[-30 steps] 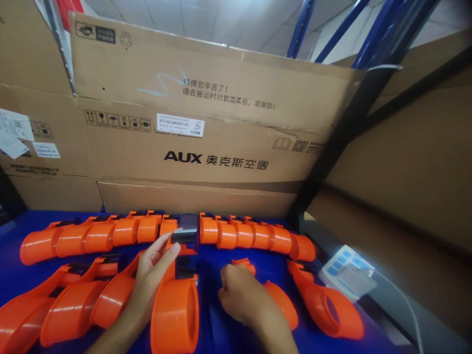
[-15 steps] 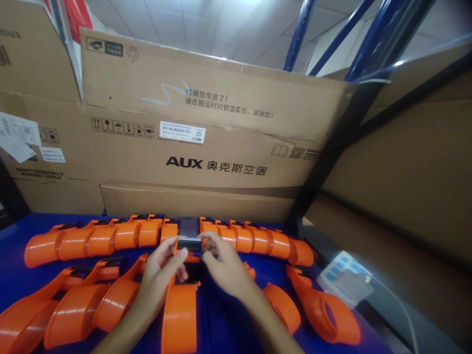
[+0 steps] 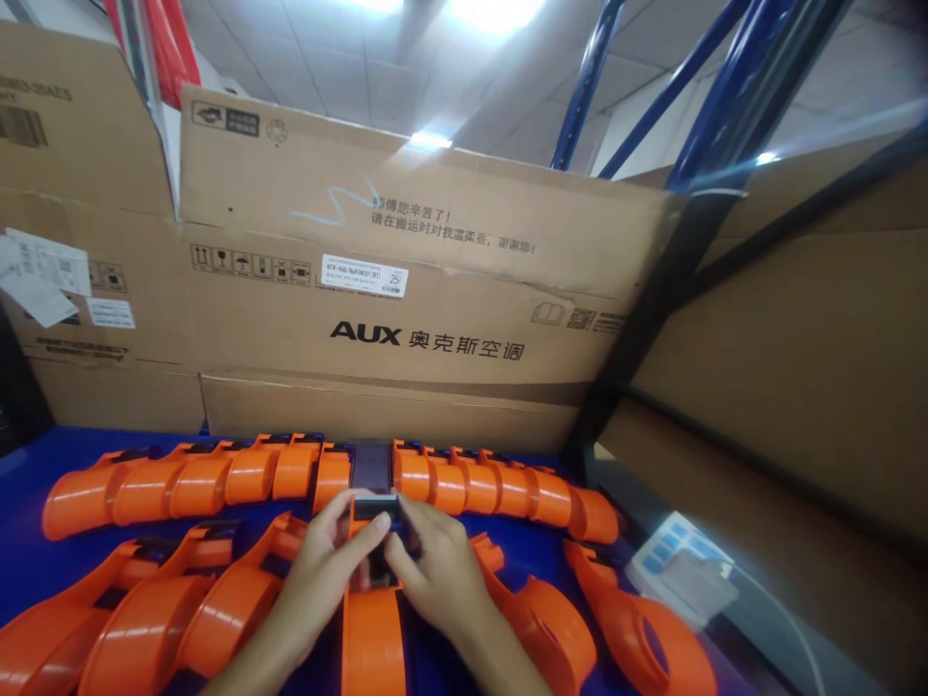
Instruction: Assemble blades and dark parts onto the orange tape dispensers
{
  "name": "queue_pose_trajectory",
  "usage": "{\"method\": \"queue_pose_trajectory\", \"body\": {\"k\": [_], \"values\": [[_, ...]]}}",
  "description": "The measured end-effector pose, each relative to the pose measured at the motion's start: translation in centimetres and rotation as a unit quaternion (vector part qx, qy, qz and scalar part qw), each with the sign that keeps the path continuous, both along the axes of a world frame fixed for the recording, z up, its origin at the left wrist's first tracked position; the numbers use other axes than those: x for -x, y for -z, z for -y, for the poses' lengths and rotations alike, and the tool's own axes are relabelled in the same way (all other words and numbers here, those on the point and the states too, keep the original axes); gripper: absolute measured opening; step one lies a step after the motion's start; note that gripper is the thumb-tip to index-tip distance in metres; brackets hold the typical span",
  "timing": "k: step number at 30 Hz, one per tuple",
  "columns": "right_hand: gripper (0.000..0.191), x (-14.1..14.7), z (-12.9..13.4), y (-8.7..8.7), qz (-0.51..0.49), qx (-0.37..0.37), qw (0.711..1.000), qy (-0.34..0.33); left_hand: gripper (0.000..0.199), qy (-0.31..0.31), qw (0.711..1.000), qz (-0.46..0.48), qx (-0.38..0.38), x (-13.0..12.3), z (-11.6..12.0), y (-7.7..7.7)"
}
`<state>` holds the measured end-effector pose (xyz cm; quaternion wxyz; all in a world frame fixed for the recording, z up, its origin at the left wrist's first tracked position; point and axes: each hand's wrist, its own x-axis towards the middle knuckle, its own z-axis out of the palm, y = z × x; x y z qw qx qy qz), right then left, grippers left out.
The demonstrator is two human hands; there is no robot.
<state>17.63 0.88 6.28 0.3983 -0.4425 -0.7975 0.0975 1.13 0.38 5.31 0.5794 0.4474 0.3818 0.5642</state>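
An orange tape dispenser (image 3: pixel 373 643) lies in front of me, its round orange end toward me. Its far end carries a black part (image 3: pixel 375 508) topped by a pale strip. My left hand (image 3: pixel 330 551) is closed on the left of this end, with the thumb laid across the black part. From the right, my right hand (image 3: pixel 439 565) grips the same end with bent fingers; its fingertips are partly hidden. Just beyond the hands is a dark flat rectangular thing (image 3: pixel 371 466).
A row of orange dispensers (image 3: pixel 199 483) runs along the back of the blue surface (image 3: pixel 25 570). More lie nearer on the left, and two orange dispensers (image 3: pixel 645 628) lie on the right. Behind stands a cardboard sheet (image 3: pixel 449 406). A white box with a cable (image 3: pixel 681 561) is at right.
Both hands have come lower in the picture with the dispenser. My right fingers have closed in on its right side. The camera view has tilted up slightly.
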Motion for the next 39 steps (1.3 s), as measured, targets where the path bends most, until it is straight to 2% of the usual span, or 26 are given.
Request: {"method": "queue_pose_trajectory", "body": {"k": [3, 7, 13, 23, 29, 34, 39], "values": [[0.034, 0.0, 0.2, 0.0, 0.007, 0.014, 1.000, 0.014, 0.042, -0.016, 1.000, 0.006, 0.014, 0.0, 0.0, 0.1], [0.033, -0.1, 0.3, -0.3, 0.000, 0.038, 0.999, -0.032, 0.046, -0.038, 0.999, 0.023, 0.031, 0.1, -0.1, 0.3], [0.031, -0.1, 0.2, -0.5, 0.014, 0.039, 0.998, -0.053, 0.050, -0.012, 0.998, 0.054, 0.039, 0.1, -0.2, 0.2], [0.033, -0.5, -0.4, 0.0, 0.066, 0.012, 0.996, -0.063, 0.052, 0.001, 0.999, 0.017, 0.028, 0.2, 0.0, 0.3], [0.046, -0.8, -0.4, -0.4, 0.090, 0.013, 0.995, -0.036, 0.044, -0.034, 0.997, 0.049, 0.041, 0.2, -0.3, 0.4], [0.052, -1.1, -0.3, -0.6, 0.122, 0.019, 0.991, -0.059, 0.041, -0.042, 0.997, 0.044, 0.038, 0.2, -0.2, 0.4], [0.062, -1.1, -0.7, -0.1, 0.130, 0.014, 0.989, -0.072, 0.042, -0.053, 0.995, 0.067, 0.053, 0.2, 0.0, -0.2]]}}
